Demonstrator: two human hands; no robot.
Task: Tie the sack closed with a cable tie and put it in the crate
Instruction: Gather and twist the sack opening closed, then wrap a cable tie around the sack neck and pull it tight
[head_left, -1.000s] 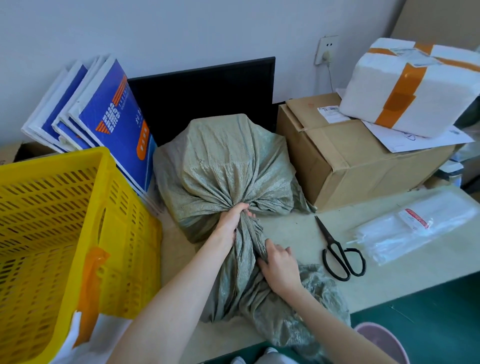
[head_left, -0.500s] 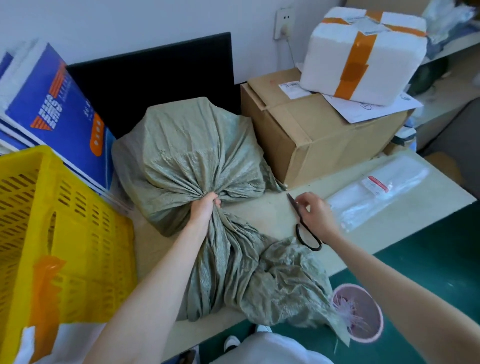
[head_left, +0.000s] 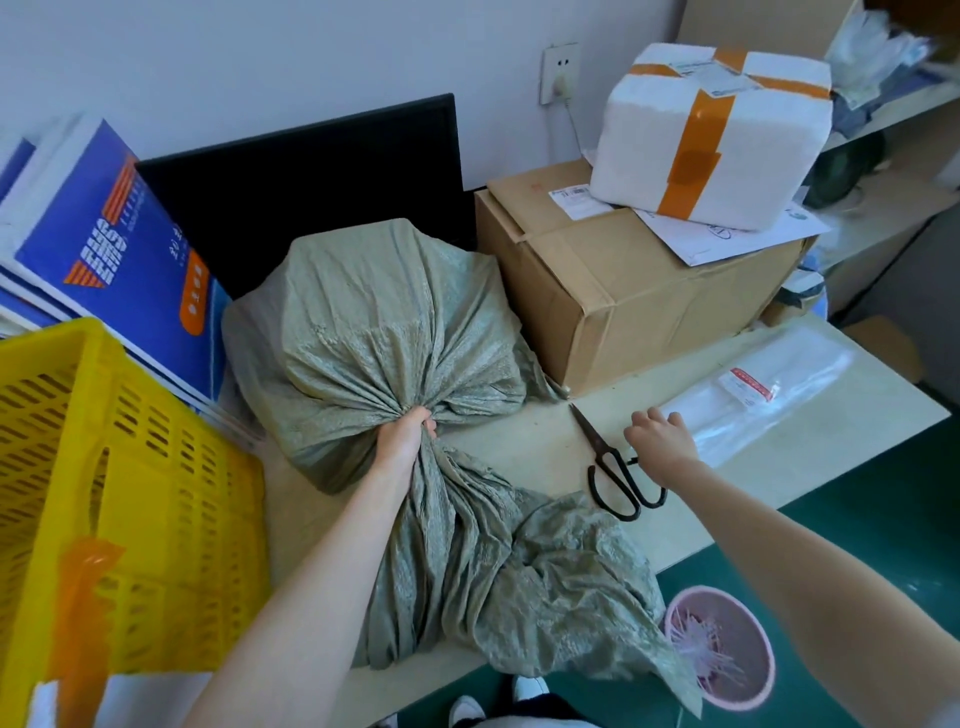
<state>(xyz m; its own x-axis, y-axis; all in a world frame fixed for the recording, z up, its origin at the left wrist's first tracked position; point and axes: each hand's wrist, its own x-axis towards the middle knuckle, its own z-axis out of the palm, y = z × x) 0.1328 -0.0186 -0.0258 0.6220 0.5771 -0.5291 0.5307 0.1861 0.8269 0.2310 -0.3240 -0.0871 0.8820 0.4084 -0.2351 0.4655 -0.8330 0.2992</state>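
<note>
Sack (head_left: 384, 332) neck in left hand (head_left: 405, 441) grip

The sack (head_left: 384, 332) fills the middle of the table (head_left: 524, 447), pressed back against the black panel (head_left: 311, 176), with its loose neck spilling over the near edge. On its left the yellow crate (head_left: 130, 499) stands close, leaving only a narrow strip of tabletop between them; the crate's open top is free from above. On the right the cardboard box (head_left: 639, 291), topped by the white foam box (head_left: 711, 130), walls off the back. Bare tabletop lies in front of that box, crossed by the scissors (head_left: 613, 467) and the clear plastic bag (head_left: 758, 400); the right hand (head_left: 660, 436) sits between these 2.
</note>
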